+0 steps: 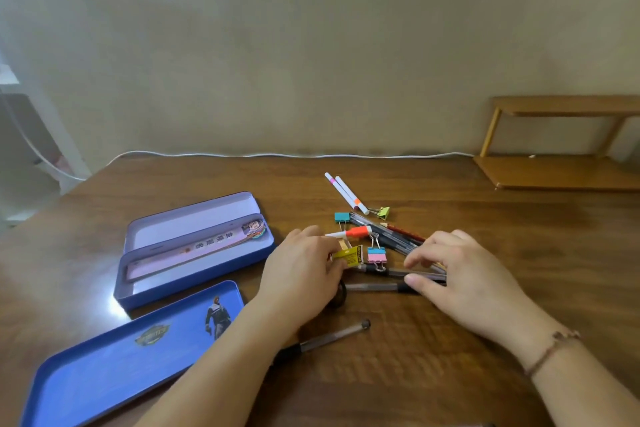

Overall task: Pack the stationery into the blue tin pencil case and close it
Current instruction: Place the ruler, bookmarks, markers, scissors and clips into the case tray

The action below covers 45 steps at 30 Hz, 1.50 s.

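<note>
Now, from the head camera, both hands hover low over a scatter of stationery on a brown wooden table. The left hand has its fingers curled around a small yellow-wrapped item, pinching it at the pile's left edge. The right hand is bent over the dark pens; its thumb and fingertips touch their right ends, though I cannot tell whether they grip them. Between the hands sits a pink-and-blue binder clip, with an orange-capped marker just behind it. 2 white markers lie farther back, beside a green clip. The blue tin pencil case stands open to the left, holding a bookmark; its lid lies separately in front of it. 1 loose pen rests near the left forearm.
</note>
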### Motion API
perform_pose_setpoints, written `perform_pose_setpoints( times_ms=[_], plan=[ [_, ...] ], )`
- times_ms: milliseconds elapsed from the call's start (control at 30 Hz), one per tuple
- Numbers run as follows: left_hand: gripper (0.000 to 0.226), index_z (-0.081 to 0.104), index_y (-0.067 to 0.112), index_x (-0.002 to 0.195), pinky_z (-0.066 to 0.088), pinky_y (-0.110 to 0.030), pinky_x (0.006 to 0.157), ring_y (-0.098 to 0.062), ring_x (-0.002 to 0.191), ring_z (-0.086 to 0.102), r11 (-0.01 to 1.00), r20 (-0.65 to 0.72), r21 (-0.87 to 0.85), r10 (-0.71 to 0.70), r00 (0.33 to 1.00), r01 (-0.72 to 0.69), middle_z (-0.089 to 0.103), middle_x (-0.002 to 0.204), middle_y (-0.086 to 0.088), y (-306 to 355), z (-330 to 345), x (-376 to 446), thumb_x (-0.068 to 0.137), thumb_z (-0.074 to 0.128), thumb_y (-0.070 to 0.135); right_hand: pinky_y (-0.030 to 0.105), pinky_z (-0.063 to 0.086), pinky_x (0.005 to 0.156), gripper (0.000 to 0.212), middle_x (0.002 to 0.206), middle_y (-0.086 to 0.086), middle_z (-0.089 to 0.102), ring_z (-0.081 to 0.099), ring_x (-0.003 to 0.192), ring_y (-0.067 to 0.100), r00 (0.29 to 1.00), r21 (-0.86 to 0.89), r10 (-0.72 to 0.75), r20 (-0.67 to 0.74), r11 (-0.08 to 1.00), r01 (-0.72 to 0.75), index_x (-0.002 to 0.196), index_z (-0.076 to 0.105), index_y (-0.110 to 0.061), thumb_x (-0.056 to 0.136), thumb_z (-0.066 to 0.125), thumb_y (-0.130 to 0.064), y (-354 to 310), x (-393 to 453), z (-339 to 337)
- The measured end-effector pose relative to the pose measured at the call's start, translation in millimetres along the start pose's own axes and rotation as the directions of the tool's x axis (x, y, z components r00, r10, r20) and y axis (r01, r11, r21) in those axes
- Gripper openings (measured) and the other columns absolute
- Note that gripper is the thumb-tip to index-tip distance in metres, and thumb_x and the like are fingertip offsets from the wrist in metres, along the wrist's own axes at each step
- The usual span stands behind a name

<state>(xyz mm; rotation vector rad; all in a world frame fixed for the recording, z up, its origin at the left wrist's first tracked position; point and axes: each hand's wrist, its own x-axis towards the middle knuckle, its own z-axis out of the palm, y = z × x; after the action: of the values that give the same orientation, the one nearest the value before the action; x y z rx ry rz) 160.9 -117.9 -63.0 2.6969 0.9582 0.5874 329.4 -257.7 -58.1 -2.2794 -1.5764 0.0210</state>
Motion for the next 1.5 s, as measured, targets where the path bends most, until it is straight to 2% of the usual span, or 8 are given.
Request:
perform_pose_setpoints(
  times_ms=[333, 533, 667, 867, 1033, 1167, 1333, 1500],
  plan=[
    [0.025, 0.065, 0.032, 0.101, 0.038, -0.014, 0.062, -0.004, 0.08, 0.054, 0.981, 0.179, -0.184, 0.094, 0.979, -0.061, 0.053, 0.086, 0.018, -16, -16, -9, 0.087, 0.06, 0.051, 0.019, 0.044, 0.08, 0.019, 0.103, -0.026, 0.054, 0.045, 0.103, -0.002, 0.999, 0.04, 0.029, -0.031, 0.999, -0.028, 0.105, 0.063, -0.042, 0.087, 0.061, -0.046, 3, -6, -4],
    [0.013, 0.066, 0.03, 0.095, 0.044, -0.026, 0.071, -0.011, 0.088, 0.058, 0.981, -0.101, -0.119, -0.166, 0.981, 0.154, 0.064, 0.094, 0.01, -58, -34, 0, 0.088, 0.06, 0.039, 0.027, 0.049, 0.088, 0.024, 0.111, -0.027, 0.052, 0.046, 0.11, 0.002, 0.996, -0.05, 0.041, 0.074, 0.998, -0.037, 0.111, 0.06, -0.043, 0.087, 0.059, -0.047, -5, 5, -8],
    [0.024, 0.067, 0.029, 0.106, 0.05, -0.041, 0.088, -0.027, 0.106, 0.058, 0.925, -0.019, 0.16, -0.345, 0.938, 0.344, 0.066, 0.108, 0.001, -96, -45, -5, 0.084, 0.064, 0.038, 0.027, 0.046, 0.09, 0.014, 0.108, -0.026, 0.055, 0.044, 0.109, 0.001, 0.995, -0.054, 0.02, 0.099, 0.998, -0.014, 0.1, 0.063, -0.043, 0.09, 0.055, -0.047, -8, 6, 1],
    [0.012, 0.069, 0.026, 0.086, 0.053, -0.033, 0.079, -0.024, 0.09, 0.062, 0.935, 0.102, -0.001, -0.352, 0.93, 0.354, 0.069, 0.094, 0.0, -93, -40, -2, 0.09, 0.058, 0.024, 0.027, 0.045, 0.089, 0.008, 0.094, -0.025, 0.054, 0.043, 0.102, 0.0, 0.992, -0.101, 0.033, 0.123, 0.995, -0.021, 0.079, 0.061, -0.043, 0.086, 0.061, -0.049, -7, -4, -14],
    [0.013, 0.067, 0.028, 0.092, 0.047, -0.026, 0.07, -0.018, 0.082, 0.06, 0.955, 0.14, -0.077, -0.275, 0.951, 0.287, 0.067, 0.094, 0.0, -79, -32, 2, 0.09, 0.06, 0.018, 0.029, 0.049, 0.084, 0.022, 0.1, -0.022, 0.058, 0.052, 0.101, 0.006, 0.959, -0.194, -0.28, -0.049, 0.944, 0.266, 0.099, 0.066, -0.04, 0.078, 0.069, -0.044, -34, -10, -14],
    [0.013, 0.069, 0.029, 0.1, 0.043, -0.022, 0.071, -0.012, 0.085, 0.058, 0.965, 0.175, -0.112, -0.216, 0.961, 0.238, 0.067, 0.101, 0.004, -68, -27, 1, 0.09, 0.062, 0.022, 0.041, 0.053, 0.084, 0.029, 0.107, -0.008, 0.066, 0.058, 0.108, 0.022, 0.786, -0.411, -0.597, 0.161, 0.683, 0.603, 0.096, 0.068, -0.035, 0.068, 0.075, -0.037, -71, 3, 5],
    [0.012, 0.067, 0.024, 0.092, 0.049, -0.029, 0.072, -0.013, 0.086, 0.06, 0.976, 0.145, -0.139, -0.146, 0.979, 0.167, 0.067, 0.095, 0.004, -61, -25, -1, 0.092, 0.058, 0.032, 0.047, 0.05, 0.092, 0.01, 0.102, -0.006, 0.067, 0.057, 0.111, 0.026, 0.688, -0.481, -0.705, 0.17, 0.55, 0.682, 0.085, 0.071, -0.029, 0.077, 0.073, -0.024, -76, 18, 18],
    [0.027, 0.058, 0.04, 0.081, 0.04, -0.021, 0.067, -0.002, 0.082, 0.053, 0.909, -0.022, -0.413, 0.044, 0.999, -0.05, 0.056, 0.081, 0.016, -46, -44, -7, 0.096, 0.04, 0.051, 0.043, 0.042, 0.091, 0.014, 0.108, -0.003, 0.066, 0.054, 0.107, 0.028, 0.676, -0.445, -0.71, -0.198, 0.679, 0.583, 0.095, 0.064, -0.022, 0.09, 0.052, -0.026, -71, 31, 13]
  ],
)
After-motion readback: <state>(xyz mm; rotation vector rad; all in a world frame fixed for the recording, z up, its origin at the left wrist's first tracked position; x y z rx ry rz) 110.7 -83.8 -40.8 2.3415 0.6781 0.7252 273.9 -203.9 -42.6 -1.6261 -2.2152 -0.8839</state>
